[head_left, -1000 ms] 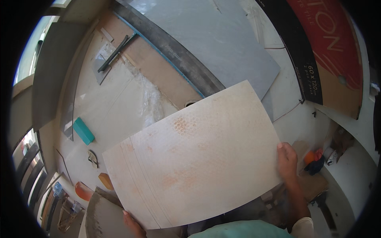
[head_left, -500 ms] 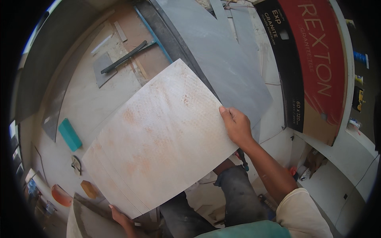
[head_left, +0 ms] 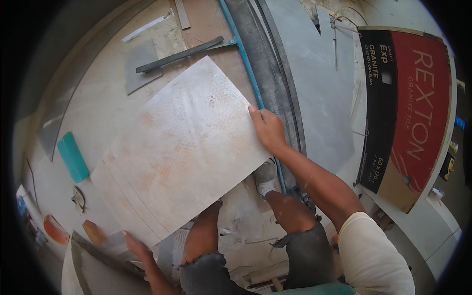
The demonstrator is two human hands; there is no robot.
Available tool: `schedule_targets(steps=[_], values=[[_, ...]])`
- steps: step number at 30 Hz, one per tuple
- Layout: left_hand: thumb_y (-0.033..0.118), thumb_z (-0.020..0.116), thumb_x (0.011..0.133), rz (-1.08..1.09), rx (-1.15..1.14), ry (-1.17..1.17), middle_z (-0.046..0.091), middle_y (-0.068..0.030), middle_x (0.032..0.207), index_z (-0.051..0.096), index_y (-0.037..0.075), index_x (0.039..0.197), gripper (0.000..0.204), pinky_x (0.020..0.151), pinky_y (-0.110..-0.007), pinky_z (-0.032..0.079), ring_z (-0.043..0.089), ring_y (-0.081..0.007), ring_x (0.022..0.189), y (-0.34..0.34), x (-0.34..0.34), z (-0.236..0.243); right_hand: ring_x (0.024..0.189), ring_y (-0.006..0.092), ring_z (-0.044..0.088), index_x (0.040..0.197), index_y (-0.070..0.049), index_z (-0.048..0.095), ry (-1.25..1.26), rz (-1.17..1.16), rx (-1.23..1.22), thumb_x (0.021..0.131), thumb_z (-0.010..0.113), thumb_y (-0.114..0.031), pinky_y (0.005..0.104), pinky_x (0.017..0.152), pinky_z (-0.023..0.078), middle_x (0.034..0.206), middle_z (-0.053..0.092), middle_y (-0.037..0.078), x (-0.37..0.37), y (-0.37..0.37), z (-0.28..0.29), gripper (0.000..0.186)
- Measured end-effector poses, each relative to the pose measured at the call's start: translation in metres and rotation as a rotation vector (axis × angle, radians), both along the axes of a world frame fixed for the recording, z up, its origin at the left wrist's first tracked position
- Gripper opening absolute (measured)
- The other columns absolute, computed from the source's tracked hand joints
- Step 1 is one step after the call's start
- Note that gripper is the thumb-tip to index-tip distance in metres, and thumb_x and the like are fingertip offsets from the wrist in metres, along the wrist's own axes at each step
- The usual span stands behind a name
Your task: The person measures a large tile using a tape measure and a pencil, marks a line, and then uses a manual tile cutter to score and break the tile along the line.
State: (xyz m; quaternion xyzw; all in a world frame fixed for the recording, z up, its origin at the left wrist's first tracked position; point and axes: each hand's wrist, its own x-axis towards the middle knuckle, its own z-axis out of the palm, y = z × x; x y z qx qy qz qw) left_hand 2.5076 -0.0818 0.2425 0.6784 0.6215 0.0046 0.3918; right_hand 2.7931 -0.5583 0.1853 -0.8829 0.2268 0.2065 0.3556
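Note:
Across the middle lies a large tile (head_left: pixel 182 152), its pale underside up, smeared with rusty orange and marked by two thin lines near its lower-left edge. My right hand (head_left: pixel 269 129) grips its right edge, thumb on top and fingers curled underneath. At the tile's near left corner, my left hand (head_left: pixel 137 245) holds the edge with its thumb showing; most of its fingers are hidden. Just right of the tile runs a blue metal rail (head_left: pixel 242 46) beside a dark rail bed. A black bar (head_left: pixel 179 54) juts left from the rail, beyond the tile's far edge.
Grey slabs (head_left: pixel 314 88) lie right of the rail, with a red and black cardboard box (head_left: pixel 420 98) beyond them. A small grey tile piece (head_left: pixel 140 59) lies under the bar. On the left are a teal block (head_left: pixel 73 156), a tan block (head_left: pixel 93 232) and an orange bowl-shaped thing (head_left: pixel 56 229).
The tile, held in both hands, has shifted left and away from the dark rail bed. The view has turned, showing more of my legs and the blue rail.

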Motion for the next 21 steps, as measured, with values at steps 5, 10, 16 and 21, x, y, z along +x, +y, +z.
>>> schedule_targets(steps=[5,10,16,21], values=[[0.047,0.046,0.097,0.119,0.035,0.01,0.053,-0.0198,0.127,0.046,-0.012,0.129,0.068,0.096,-0.037,0.042,0.053,-0.0283,0.109,-0.015,-0.031,-0.072,0.062,0.0276,0.057,0.075,0.004,0.058,0.009,0.057,0.047,0.095,0.049,-0.044,0.0403,0.062,0.043,0.066,0.057,0.021,-0.008,0.001,-0.062,0.052],[0.05,0.044,0.097,0.137,0.068,-0.056,0.054,-0.0211,0.125,0.047,-0.013,0.128,0.07,0.096,-0.037,0.042,0.053,-0.0303,0.109,-0.026,-0.062,-0.124,0.062,0.0287,0.057,0.078,0.004,0.056,0.013,0.116,0.124,0.096,0.049,-0.04,0.04,0.062,0.044,0.069,0.058,0.022,-0.026,-0.006,-0.098,0.048],[0.047,0.046,0.097,0.25,0.122,0.104,0.059,-0.0158,0.115,0.052,-0.008,0.123,0.061,0.089,-0.036,0.044,0.055,-0.0248,0.103,-0.031,-0.076,-0.182,0.084,0.0412,0.064,0.098,0.009,0.056,0.139,0.33,0.133,0.094,0.051,-0.045,0.0459,0.077,0.048,0.088,0.063,0.028,-0.021,-0.016,-0.095,0.054],[0.047,0.047,0.097,0.231,0.045,0.156,0.059,-0.0145,0.113,0.053,-0.007,0.122,0.06,0.087,-0.035,0.044,0.055,-0.0235,0.101,-0.079,-0.054,-0.227,0.105,0.0406,0.058,0.112,0.011,0.052,0.168,0.436,0.082,0.09,0.055,-0.049,0.0454,0.09,0.046,0.108,0.059,0.03,-0.021,-0.027,-0.102,0.064]])
